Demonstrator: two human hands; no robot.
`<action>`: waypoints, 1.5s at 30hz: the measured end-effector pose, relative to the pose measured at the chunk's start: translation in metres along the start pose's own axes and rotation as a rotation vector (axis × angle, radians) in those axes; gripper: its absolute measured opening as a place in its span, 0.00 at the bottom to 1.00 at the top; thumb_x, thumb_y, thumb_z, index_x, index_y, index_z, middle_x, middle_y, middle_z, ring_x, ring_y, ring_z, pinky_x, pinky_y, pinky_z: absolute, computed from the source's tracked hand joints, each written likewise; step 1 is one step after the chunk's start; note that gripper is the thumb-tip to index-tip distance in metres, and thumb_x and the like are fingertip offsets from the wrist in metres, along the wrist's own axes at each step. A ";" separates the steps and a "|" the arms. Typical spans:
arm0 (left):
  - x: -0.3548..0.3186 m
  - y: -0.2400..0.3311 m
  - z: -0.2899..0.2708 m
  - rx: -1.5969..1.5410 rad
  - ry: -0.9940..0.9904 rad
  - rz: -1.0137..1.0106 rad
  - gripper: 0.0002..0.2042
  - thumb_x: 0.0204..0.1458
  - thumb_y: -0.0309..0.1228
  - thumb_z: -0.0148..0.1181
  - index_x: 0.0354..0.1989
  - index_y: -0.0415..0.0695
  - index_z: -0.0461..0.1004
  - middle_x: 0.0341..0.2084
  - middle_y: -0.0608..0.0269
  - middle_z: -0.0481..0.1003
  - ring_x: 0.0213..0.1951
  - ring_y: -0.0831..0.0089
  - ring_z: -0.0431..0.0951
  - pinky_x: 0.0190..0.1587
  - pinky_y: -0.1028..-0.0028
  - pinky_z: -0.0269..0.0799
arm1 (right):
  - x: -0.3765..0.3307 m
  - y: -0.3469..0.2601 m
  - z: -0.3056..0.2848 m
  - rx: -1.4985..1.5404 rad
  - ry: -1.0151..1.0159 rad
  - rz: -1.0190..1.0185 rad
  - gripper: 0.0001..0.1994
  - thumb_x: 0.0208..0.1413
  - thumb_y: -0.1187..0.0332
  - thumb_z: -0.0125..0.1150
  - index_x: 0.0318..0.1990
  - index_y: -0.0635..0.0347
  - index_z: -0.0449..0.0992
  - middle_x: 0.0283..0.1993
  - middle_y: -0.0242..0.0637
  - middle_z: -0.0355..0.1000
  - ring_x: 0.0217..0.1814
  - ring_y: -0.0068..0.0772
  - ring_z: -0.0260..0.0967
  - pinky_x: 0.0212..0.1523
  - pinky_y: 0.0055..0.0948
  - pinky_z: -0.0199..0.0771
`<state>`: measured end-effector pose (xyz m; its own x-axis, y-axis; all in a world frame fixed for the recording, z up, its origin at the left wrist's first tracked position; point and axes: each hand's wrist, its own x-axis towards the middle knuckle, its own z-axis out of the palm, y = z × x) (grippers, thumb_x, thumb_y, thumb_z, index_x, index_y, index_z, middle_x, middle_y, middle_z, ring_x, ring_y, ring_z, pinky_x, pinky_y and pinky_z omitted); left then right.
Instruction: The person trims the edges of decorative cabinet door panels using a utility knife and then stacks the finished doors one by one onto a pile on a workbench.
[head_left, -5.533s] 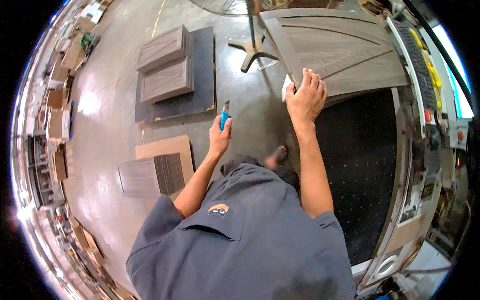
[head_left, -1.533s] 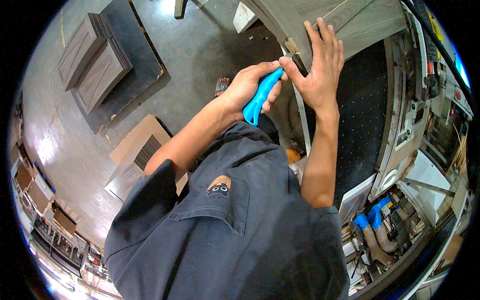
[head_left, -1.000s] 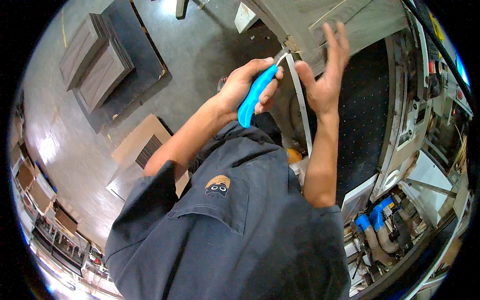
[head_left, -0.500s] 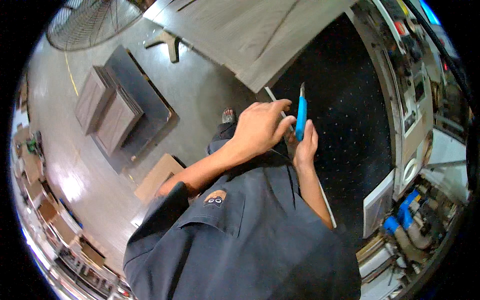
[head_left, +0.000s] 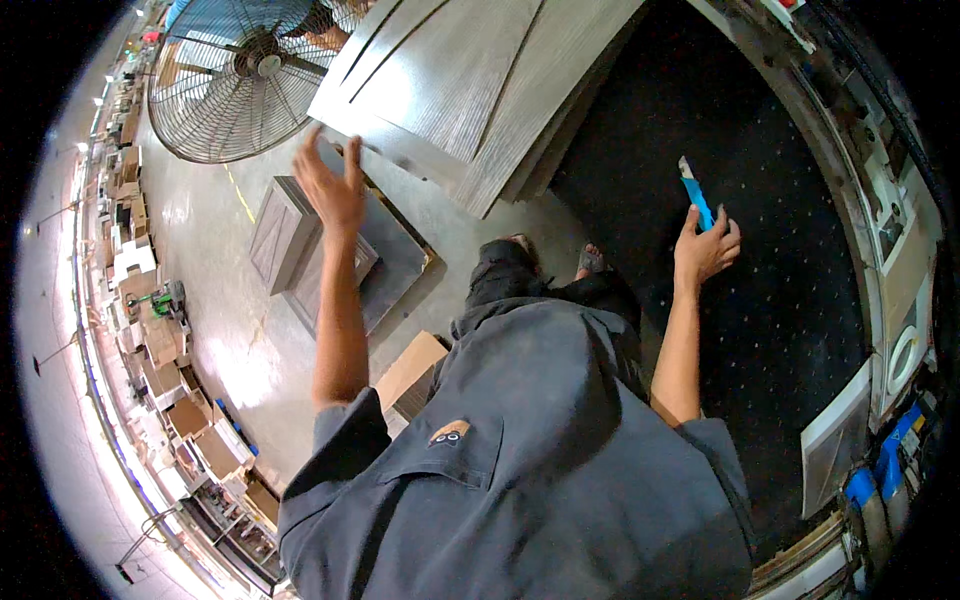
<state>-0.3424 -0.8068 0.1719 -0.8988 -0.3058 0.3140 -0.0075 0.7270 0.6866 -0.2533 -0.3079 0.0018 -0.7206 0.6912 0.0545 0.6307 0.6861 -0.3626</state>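
My shirt point(head_left: 560, 430) fills the space nearest me. Past it, my right hand point(head_left: 708, 243) has its fingers closed round the lower end of the blue knife point(head_left: 697, 205), held over the counter point(head_left: 770, 310), its bare blade pointing away from me. My left hand point(head_left: 332, 190) is a little blurred and holds nothing: thumb and fingers wide, just beside the far-left corner of the stack point(head_left: 470, 100). Whether they touch the edge I can't tell.

The blade worries me first. If I swung that wrist left without looking, it could score the top panel or nick my other hand. Holding the handle so near its end, I could also let it slip. The stack's near corner juts past the counter over the floor, so a hard pull there might shift the panels or bring one down by my feet.

The counter is black, dotted with pale specks, and curves along my right. Hoses point(head_left: 888, 468) with blue ends sit beyond its lower corner. Left of me, on the shiny concrete floor point(head_left: 225, 275), lie cardboard point(head_left: 412, 365) and a dark board point(head_left: 400, 275) bearing smaller panels point(head_left: 283, 240). Farther off stand a big caged fan point(head_left: 262, 65) and a long row of boxes point(head_left: 190, 415).
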 end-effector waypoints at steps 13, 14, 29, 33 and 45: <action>0.132 -0.129 0.010 0.094 -0.183 -0.192 0.34 0.61 0.61 0.61 0.59 0.39 0.79 0.38 0.47 0.85 0.41 0.55 0.85 0.44 0.59 0.79 | -0.081 -0.242 -0.027 1.363 -0.604 -0.141 0.39 0.70 0.48 0.61 0.78 0.66 0.56 0.80 0.48 0.57 0.80 0.45 0.54 0.80 0.45 0.49; 0.132 -0.129 0.020 0.081 -0.180 -0.157 0.35 0.61 0.62 0.61 0.59 0.40 0.78 0.40 0.45 0.84 0.45 0.53 0.84 0.47 0.57 0.78 | -0.084 -0.248 -0.031 1.365 -0.612 -0.066 0.39 0.70 0.49 0.61 0.78 0.66 0.56 0.79 0.48 0.57 0.79 0.45 0.56 0.78 0.46 0.52; 0.001 -0.088 -0.057 -0.683 -0.219 -0.451 0.43 0.63 0.49 0.64 0.76 0.37 0.49 0.69 0.37 0.66 0.69 0.44 0.69 0.68 0.55 0.68 | -0.095 -0.189 -0.108 1.218 -0.814 0.365 0.42 0.70 0.43 0.59 0.77 0.67 0.57 0.77 0.47 0.62 0.77 0.52 0.60 0.75 0.52 0.61; -0.052 -0.130 -0.043 -1.256 -0.503 -1.130 0.52 0.64 0.55 0.64 0.81 0.36 0.36 0.62 0.49 0.67 0.63 0.56 0.71 0.65 0.56 0.69 | -0.196 -0.225 -0.073 0.900 -0.700 0.304 0.40 0.71 0.44 0.59 0.76 0.70 0.60 0.75 0.49 0.64 0.76 0.45 0.60 0.77 0.44 0.55; 0.038 -0.119 -0.070 -0.983 -0.297 -1.198 0.26 0.60 0.49 0.68 0.57 0.42 0.75 0.50 0.58 0.79 0.53 0.61 0.79 0.58 0.57 0.76 | 0.067 -0.330 -0.161 0.182 -0.039 -0.577 0.33 0.63 0.43 0.68 0.61 0.65 0.77 0.60 0.53 0.77 0.64 0.56 0.73 0.66 0.47 0.72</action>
<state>-0.3446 -0.9483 0.1478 -0.6317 -0.1751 -0.7552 -0.5784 -0.5422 0.6095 -0.4632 -0.4516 0.2749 -0.9438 0.2080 0.2567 0.0780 0.8953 -0.4386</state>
